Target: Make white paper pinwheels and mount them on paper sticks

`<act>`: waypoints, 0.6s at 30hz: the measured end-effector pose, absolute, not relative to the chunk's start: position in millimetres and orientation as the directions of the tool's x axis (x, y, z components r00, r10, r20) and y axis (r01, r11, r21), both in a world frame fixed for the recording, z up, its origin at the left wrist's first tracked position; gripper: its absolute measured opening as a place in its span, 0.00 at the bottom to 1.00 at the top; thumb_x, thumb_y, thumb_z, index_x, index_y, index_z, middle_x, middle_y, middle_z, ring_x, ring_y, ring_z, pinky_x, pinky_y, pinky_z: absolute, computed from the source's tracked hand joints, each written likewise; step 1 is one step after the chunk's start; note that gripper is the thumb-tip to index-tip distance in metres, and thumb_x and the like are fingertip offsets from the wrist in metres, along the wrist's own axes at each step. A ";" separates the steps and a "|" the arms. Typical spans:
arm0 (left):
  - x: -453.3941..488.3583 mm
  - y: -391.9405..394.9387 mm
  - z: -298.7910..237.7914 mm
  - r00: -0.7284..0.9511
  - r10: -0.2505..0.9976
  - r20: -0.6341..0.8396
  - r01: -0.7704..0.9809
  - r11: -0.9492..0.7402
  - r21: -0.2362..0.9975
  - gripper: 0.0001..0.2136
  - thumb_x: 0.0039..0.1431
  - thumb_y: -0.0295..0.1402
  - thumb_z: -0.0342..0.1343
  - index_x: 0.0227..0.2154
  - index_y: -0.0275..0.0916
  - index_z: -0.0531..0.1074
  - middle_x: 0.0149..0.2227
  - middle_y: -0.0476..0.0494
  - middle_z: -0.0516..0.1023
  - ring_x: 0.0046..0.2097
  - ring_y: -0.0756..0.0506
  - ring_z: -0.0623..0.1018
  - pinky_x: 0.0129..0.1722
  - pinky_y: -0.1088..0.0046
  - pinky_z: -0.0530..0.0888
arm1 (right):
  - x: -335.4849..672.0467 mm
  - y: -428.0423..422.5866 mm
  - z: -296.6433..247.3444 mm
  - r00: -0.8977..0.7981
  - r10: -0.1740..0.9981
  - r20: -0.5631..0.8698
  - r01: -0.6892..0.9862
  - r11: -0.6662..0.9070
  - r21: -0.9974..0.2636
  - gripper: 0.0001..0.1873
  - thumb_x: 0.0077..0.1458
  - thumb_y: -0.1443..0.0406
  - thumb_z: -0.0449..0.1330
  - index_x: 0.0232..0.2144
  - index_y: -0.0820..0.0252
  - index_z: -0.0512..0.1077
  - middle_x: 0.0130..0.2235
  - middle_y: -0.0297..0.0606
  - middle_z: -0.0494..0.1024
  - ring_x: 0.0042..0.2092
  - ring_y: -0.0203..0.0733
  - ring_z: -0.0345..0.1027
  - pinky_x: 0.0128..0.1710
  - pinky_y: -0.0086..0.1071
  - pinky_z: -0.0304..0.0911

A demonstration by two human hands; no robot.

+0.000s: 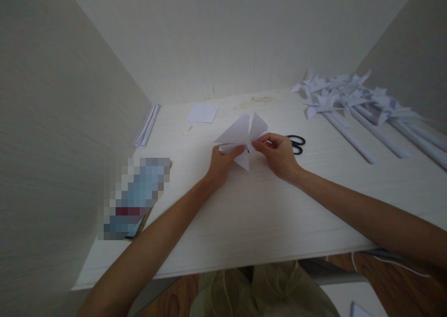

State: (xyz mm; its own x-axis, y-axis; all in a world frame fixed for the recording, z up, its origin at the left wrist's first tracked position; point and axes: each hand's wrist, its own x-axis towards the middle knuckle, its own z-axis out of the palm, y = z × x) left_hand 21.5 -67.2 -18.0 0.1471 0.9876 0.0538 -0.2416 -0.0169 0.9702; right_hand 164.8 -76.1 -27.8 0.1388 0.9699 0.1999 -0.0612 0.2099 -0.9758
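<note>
A white paper square cut into flaps (234,130) is held up over the middle of the table, its pointed corners spread out. My left hand (223,161) grips its lower left part, with the thumb pressed near the centre. On the right side, my right hand (277,151) pinches a flap close to the middle between thumb and fingers. Black-handled scissors (296,138) lie just behind my right hand, their blades hidden. Whether any flap is folded to the centre is hard to make out behind the fingers.
Several white paper pinwheels on rolled paper sticks (349,98) are piled at the back right. A flat paper square (202,113) lies at the back, folded paper strips (148,125) by the left wall. A blurred phone-like object (139,196) rests at the left. Walls enclose the white table (272,224).
</note>
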 end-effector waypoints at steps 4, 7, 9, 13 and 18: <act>21.7 -67.9 -16.3 0.169 0.985 0.034 -0.223 0.005 0.975 0.09 0.37 0.33 0.61 0.25 0.35 0.74 0.26 0.46 0.76 0.29 0.48 0.74 0.33 0.71 0.70 | 165.8 -75.4 -28.5 0.173 0.954 0.243 0.038 0.241 -0.970 0.10 0.38 0.60 0.63 0.19 0.61 0.69 0.20 0.31 0.70 0.22 0.31 0.59 0.20 0.27 0.55; 22.2 -68.0 -16.5 0.181 0.983 0.028 -0.219 0.012 0.976 0.09 0.37 0.33 0.61 0.25 0.35 0.74 0.26 0.46 0.76 0.28 0.48 0.74 0.33 0.71 0.70 | 166.0 -75.6 -27.8 0.185 0.948 0.259 0.080 0.248 -0.965 0.10 0.39 0.59 0.62 0.19 0.61 0.69 0.19 0.31 0.68 0.21 0.30 0.58 0.19 0.26 0.53; 22.6 -68.2 -16.8 0.186 0.982 0.034 -0.216 0.007 0.976 0.08 0.37 0.33 0.61 0.24 0.35 0.74 0.26 0.46 0.76 0.28 0.49 0.74 0.33 0.72 0.69 | 166.0 -76.1 -26.8 0.187 0.946 0.263 0.094 0.250 -0.964 0.10 0.39 0.59 0.62 0.20 0.61 0.69 0.18 0.30 0.67 0.19 0.28 0.55 0.18 0.26 0.50; 20.7 -68.2 -14.1 0.191 0.981 0.041 -0.271 0.013 0.963 0.09 0.37 0.31 0.60 0.25 0.35 0.73 0.27 0.45 0.76 0.30 0.48 0.74 0.33 0.72 0.69 | 166.8 -76.8 -25.6 0.222 0.942 0.253 0.120 0.231 -0.965 0.11 0.38 0.59 0.63 0.19 0.61 0.69 0.16 0.28 0.64 0.17 0.27 0.50 0.16 0.25 0.45; 13.4 -65.9 -6.1 0.226 0.974 0.002 -0.362 0.082 0.928 0.10 0.40 0.33 0.54 0.29 0.38 0.73 0.29 0.46 0.76 0.32 0.45 0.75 0.27 0.73 0.69 | 169.7 -76.8 -25.4 0.247 0.943 0.223 0.154 0.189 -0.970 0.11 0.38 0.59 0.62 0.19 0.62 0.69 0.13 0.26 0.59 0.16 0.26 0.47 0.14 0.24 0.41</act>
